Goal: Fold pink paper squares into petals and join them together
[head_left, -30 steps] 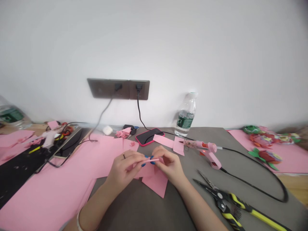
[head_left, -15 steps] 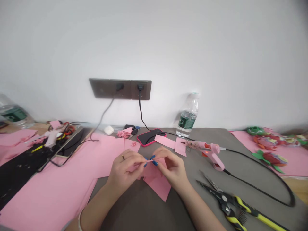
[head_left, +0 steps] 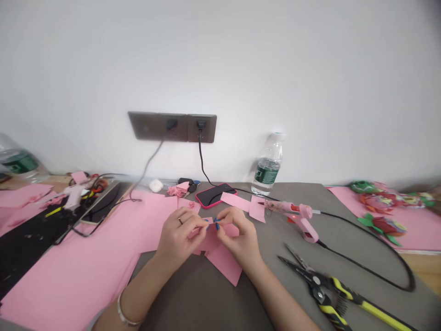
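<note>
Between my two hands is a small piece of pink paper, pinched at its edges by thumb and fingertips. My left hand grips its left side and my right hand its right side, with the fingertips close together. Fingers cover most of the piece, so its full shape is hidden. Under the hands lie pink paper squares on the grey table. Just beyond them are a tiny rolled pink paper flower and a phone in a pink case.
To the right rests a pink glue gun with its black cord, and pliers with yellow-black handles lie nearer. A water bottle stands by the wall. Large pink sheets spread leftward; paper flowers sit far right.
Both hands have shifted slightly up, and the fingertips have moved along the small pink paper, whose upper edge now shows between them. The other things lie as before.
</note>
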Available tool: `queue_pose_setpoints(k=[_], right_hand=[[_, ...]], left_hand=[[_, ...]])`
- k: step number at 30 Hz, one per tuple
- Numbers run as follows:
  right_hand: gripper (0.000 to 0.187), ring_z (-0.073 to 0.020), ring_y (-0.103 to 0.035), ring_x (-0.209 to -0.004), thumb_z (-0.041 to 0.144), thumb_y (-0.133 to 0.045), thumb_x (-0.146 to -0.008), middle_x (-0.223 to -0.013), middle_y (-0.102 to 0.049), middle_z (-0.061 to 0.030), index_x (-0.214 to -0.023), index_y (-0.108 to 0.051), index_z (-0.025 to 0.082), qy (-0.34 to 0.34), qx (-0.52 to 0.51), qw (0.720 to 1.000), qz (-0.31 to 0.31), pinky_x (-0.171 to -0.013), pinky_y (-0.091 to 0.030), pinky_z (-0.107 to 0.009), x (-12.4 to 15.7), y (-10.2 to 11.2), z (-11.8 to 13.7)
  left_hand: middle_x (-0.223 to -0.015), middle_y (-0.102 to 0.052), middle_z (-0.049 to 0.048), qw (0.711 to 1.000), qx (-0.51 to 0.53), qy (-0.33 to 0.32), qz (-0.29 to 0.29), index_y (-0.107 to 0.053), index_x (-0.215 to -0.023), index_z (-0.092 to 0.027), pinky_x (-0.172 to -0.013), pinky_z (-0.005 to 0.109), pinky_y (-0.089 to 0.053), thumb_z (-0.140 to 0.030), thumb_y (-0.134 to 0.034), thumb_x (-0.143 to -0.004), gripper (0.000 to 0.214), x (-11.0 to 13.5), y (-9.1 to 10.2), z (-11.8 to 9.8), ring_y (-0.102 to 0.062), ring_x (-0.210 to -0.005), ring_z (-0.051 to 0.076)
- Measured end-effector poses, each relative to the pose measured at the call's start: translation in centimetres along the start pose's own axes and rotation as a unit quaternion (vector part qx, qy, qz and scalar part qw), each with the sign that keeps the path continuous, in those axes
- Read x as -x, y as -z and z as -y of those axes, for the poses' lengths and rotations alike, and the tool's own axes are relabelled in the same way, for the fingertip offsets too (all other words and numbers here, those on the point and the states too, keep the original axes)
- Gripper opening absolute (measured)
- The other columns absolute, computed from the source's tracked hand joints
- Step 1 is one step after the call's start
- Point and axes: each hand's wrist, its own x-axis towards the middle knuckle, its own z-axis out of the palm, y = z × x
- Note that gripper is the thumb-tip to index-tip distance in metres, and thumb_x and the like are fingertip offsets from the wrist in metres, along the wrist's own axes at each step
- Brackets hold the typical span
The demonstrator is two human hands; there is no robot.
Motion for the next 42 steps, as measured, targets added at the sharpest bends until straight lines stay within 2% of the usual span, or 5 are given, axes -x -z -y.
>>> queue_pose_setpoints(k=[7,14,19,28,42], right_hand=[[0.013,-0.0204,-0.060,-0.080,0.018,-0.067,-0.080,-0.079,-0.063,-0.0030,-0.071,-0.059,0.022,-0.147,-0.136,0.974,-0.103,-0.076,-0.046,-0.034,-0.1,1.0,-3.0],[0.035,-0.0164,-0.056,-0.055,0.050,-0.053,-0.095,-0.064,-0.061,-0.0014,-0.081,-0.063,0.020,-0.185,-0.190,0.964,-0.002,-0.055,-0.045,-0.029,-0.1,0.9,-3.0],[0.033,-0.0159,-0.054,-0.062,0.045,-0.056,-0.094,-0.070,-0.060,-0.0023,-0.075,-0.061,0.019,-0.158,-0.138,0.968,0.137,-0.056,-0.041,-0.026,-0.1,0.7,-1.7],[0.028,-0.0143,-0.047,-0.059,0.029,-0.052,-0.094,-0.064,-0.055,0.0002,-0.069,-0.058,0.019,-0.123,-0.098,0.965,0.208,-0.056,-0.035,-0.026,-0.4,0.6,-1.2],[0.042,-0.0128,-0.039,-0.056,0.054,-0.054,-0.093,-0.064,-0.045,0.0017,-0.069,-0.052,0.020,-0.198,-0.158,0.963,0.095,-0.050,-0.030,-0.025,-0.3,1.2,-2.6]], left_hand=[[-0.072,-0.061,-0.0002,0.961,0.150,0.219,-0.083,-0.063,-0.077,-0.020,-0.061,0.025,-0.044,-0.017,-0.063,-0.087,0.010,0.1,1.1,1.0,-0.054,-0.066,0.015],[-0.055,-0.039,-0.0078,0.903,0.238,0.357,0.013,-0.053,-0.072,-0.019,-0.041,0.018,-0.028,-0.036,-0.055,-0.093,0.027,0.1,0.1,1.0,-0.036,-0.044,0.009],[-0.070,-0.057,-0.0003,0.885,0.259,0.367,0.125,-0.060,-0.078,-0.016,-0.054,0.021,-0.037,-0.031,-0.058,-0.089,0.019,0.2,-0.5,-0.2,-0.051,-0.062,0.013],[-0.061,-0.024,-0.0059,0.883,0.231,0.336,0.233,-0.026,-0.063,-0.021,-0.053,0.026,-0.016,-0.014,-0.046,-0.082,0.028,0.2,0.1,-0.2,-0.024,-0.057,0.011],[-0.058,-0.030,-0.0056,0.912,0.196,0.337,0.129,-0.037,-0.064,-0.022,-0.053,0.025,-0.023,-0.026,-0.044,-0.086,0.024,-0.2,2.0,1.8,-0.032,-0.054,0.012]])
